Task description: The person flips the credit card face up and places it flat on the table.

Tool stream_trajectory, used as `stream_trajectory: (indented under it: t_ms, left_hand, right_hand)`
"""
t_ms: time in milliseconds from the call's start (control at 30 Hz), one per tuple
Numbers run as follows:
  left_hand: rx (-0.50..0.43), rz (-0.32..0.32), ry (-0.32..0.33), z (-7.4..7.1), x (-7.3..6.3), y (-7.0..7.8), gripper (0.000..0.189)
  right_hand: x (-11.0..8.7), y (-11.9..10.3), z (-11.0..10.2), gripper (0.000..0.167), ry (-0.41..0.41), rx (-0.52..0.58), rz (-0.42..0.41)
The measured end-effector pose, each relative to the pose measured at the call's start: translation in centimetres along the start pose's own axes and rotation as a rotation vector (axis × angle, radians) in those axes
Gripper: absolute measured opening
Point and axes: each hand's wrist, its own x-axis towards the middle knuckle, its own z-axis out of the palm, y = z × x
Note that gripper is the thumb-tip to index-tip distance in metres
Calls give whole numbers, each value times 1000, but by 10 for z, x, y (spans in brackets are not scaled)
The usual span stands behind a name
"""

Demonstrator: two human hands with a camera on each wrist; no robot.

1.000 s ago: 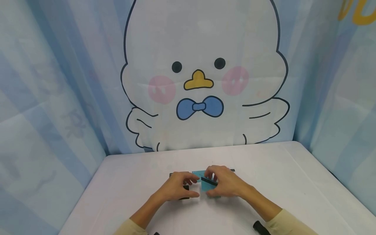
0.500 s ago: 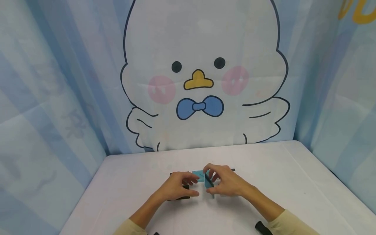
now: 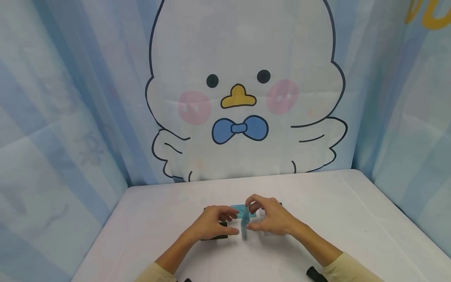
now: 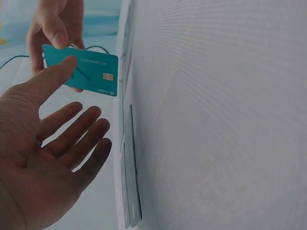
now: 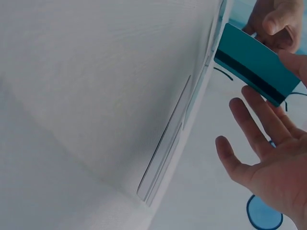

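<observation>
My right hand (image 3: 273, 217) pinches a teal bank card (image 3: 245, 223) between thumb and fingertips, holding it up on edge above the white table. Its chip side faces the left wrist view, where the bank card (image 4: 93, 72) shows a gold chip. The dark magnetic stripe of the bank card (image 5: 254, 67) appears in the right wrist view. My left hand (image 3: 213, 223) hovers left of the card, thumb and fingers apart, holding nothing. Beneath it, a card with a dark stripe (image 3: 223, 225) is mostly hidden. Another teal card (image 3: 237, 210) lies flat just behind.
Flat cards (image 4: 130, 187) lie on the table by the left hand, and another flat card (image 5: 165, 148) lies by the right. A black cylinder (image 3: 316, 274) sits beside the right sleeve. A curtain with a cartoon bird (image 3: 243, 156) hangs behind the white table (image 3: 158, 203).
My right hand has turned the teal card from facing the head view, stripe visible, to nearly edge-on, its chip side toward the left hand. The left hand has stayed in place.
</observation>
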Motion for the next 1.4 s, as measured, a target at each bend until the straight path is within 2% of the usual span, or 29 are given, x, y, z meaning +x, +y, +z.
stream_trajectory:
  t_ms: [233,667,1067,1400]
  left_hand:
    - [-29,0,-2,1,1,1,54]
    - [-26,6,-15,-1,0,-1,51]
    - [48,57,25,0,-1,0,51]
    - [190,14,17,-1,2,5,50]
  right_hand:
    - [-1,0,1,50,10,3,-17]
    - [-3,3,0,52,25,6,19]
    - [-3,6,2,53,41,-6,22]
    - [-4,5,3,51,22,-92,41]
